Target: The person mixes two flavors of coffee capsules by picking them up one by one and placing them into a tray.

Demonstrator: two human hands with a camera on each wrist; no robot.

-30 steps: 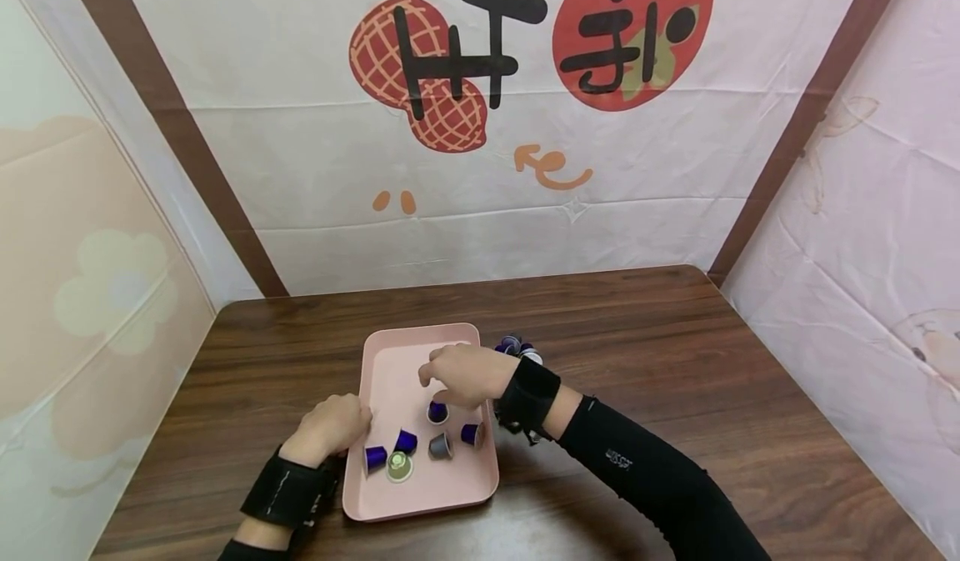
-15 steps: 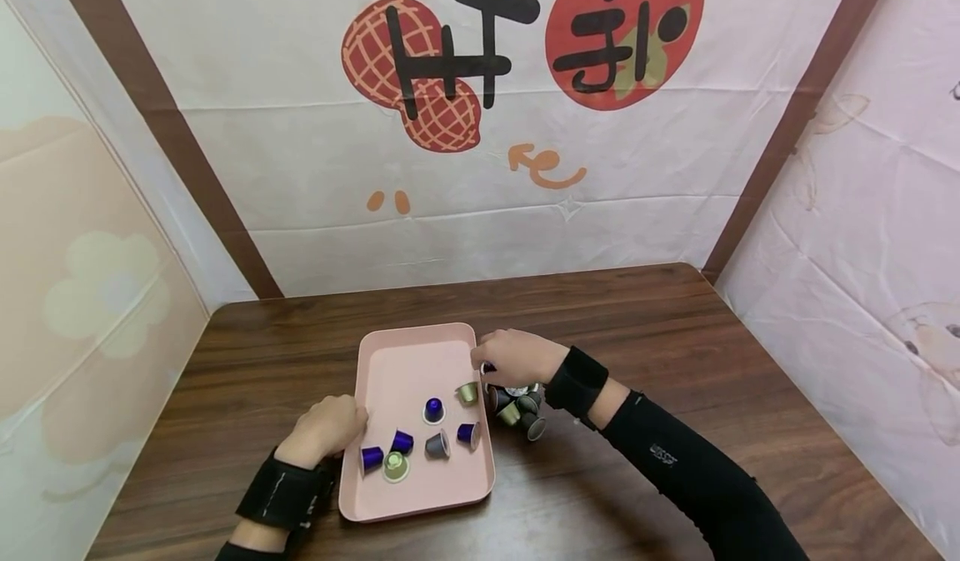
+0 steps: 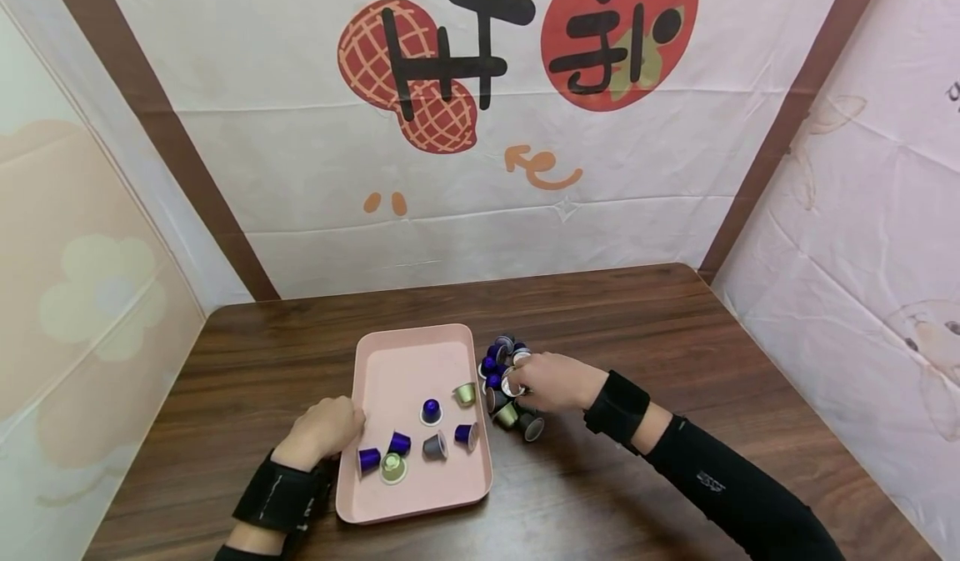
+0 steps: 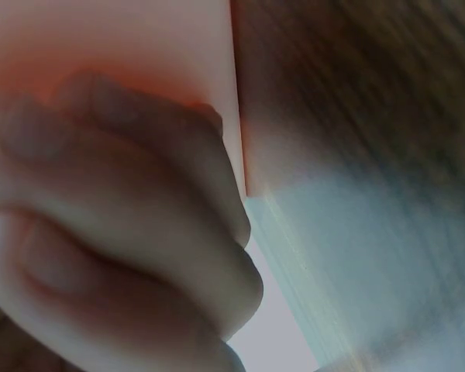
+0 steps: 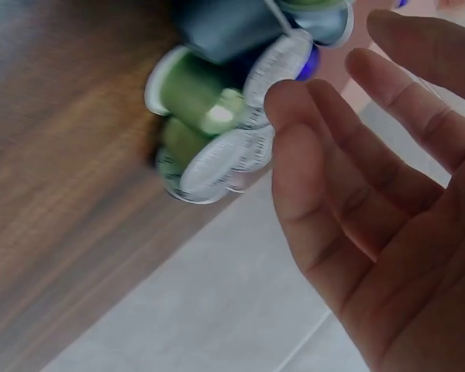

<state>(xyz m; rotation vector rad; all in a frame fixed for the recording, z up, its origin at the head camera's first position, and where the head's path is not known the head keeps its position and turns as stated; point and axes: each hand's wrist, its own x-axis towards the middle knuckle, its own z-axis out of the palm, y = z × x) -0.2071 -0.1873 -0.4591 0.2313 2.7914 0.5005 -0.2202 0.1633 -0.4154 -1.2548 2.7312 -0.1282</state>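
My left hand (image 3: 324,429) grips the left rim of a pink tray (image 3: 412,507) with curled fingers, also close up in the left wrist view. Inside the tray lie several coffee capsules: an upright blue capsule (image 3: 431,409), a green capsule (image 3: 464,394) on its side, a grey capsule (image 3: 434,447), and others in the lower half. My right hand (image 3: 558,380) reaches over a heap of loose capsules (image 3: 492,368) right of the tray. In the right wrist view its fingers bend loosely beside a green capsule (image 5: 198,93) and white-lidded ones, no capsule visibly held.
The dark wooden table (image 3: 637,336) carries the tray and the heap, which sits close against the tray's right side. A printed cloth (image 3: 637,227) hangs behind the table, with further cloths at both sides.
My right hand has gone from above the tray rightwards to the capsule heap. A green capsule now lies at the tray's right side. The left hand has stayed at the tray's rim.
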